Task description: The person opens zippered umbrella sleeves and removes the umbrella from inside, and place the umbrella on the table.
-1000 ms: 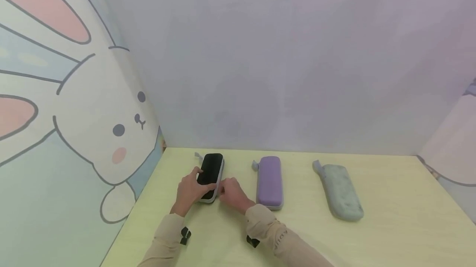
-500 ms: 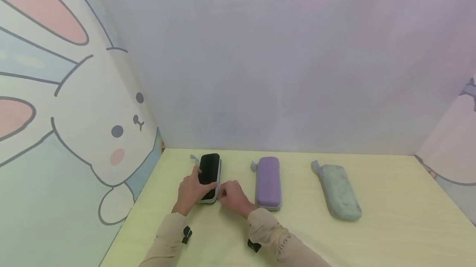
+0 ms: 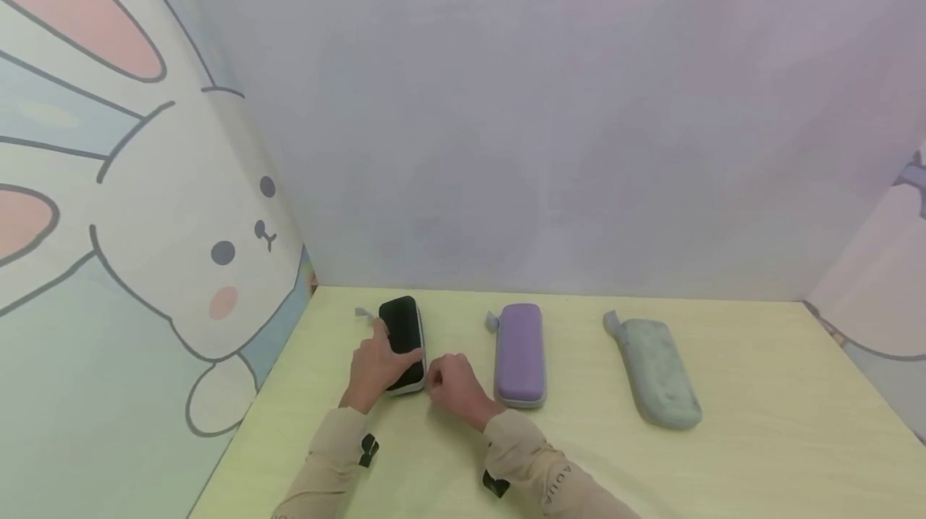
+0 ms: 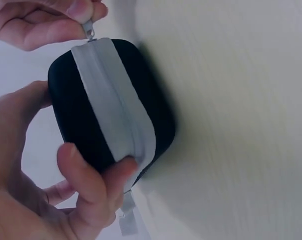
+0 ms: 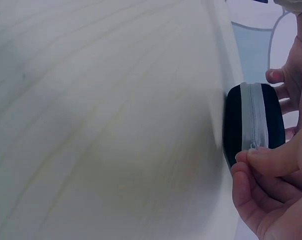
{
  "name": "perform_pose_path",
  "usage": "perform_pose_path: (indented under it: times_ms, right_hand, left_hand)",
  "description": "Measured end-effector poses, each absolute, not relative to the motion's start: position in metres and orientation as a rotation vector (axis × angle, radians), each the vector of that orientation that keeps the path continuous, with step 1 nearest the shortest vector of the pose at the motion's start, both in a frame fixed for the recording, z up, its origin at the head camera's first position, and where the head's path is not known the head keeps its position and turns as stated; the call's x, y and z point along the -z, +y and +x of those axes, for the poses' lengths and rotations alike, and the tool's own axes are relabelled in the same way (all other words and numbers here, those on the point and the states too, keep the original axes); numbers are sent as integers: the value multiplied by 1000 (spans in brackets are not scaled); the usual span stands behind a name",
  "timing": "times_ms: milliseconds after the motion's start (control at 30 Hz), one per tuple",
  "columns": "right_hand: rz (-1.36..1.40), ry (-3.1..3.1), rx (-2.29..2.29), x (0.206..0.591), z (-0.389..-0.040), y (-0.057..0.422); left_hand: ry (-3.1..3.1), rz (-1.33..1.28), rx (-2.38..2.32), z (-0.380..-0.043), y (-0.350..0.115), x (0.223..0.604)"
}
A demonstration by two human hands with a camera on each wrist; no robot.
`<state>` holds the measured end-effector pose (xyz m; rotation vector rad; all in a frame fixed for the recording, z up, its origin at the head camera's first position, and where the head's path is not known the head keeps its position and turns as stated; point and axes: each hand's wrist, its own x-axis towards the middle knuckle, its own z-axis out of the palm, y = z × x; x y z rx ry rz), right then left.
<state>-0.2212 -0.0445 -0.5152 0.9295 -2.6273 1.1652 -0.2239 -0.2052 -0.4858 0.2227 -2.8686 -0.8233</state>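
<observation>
A black zip case (image 3: 400,326) with a grey zipper band (image 4: 108,95) rests at the left of the pale table. My left hand (image 3: 374,368) grips it across the near half, thumb at its right edge and fingers on the left side. At the near right corner my right hand (image 3: 457,390) pinches the small zipper pull (image 4: 89,29). The right wrist view shows the thumb and forefinger on that pull, below the visible zipper teeth (image 5: 253,112). A light fabric loop (image 3: 364,313) sticks out at the far left. The zipper's far stretch is hidden.
A purple zip case (image 3: 520,352) lies just right of my right hand. Farther right is a grey-green case (image 3: 661,374) with a fabric loop. A lilac-grey backdrop (image 3: 542,141) rises behind the table (image 3: 767,406), and a rabbit-printed wall (image 3: 195,246) stands at left.
The black case has turned slightly, its far end swinging left while the near end stays about in place. Both hands keep their hold, and the right hand has moved slightly nearer the person.
</observation>
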Motion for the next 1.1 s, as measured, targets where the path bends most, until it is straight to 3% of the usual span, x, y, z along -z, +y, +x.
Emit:
perform_pose_path:
  times_ms: [500, 900, 1100]
  right_hand:
    - [894, -2644, -1179, 518, -218, -39]
    - [913, -2619, -1150, 517, -222, -36]
    - [932, -2608, -1171, 521, -227, -34]
  left_hand:
    - [-2912, 311, 1080, -225, -214, 486]
    - [-2945, -547, 708, -255, -238, 473]
    - [-3035, -654, 518, -259, -241, 473]
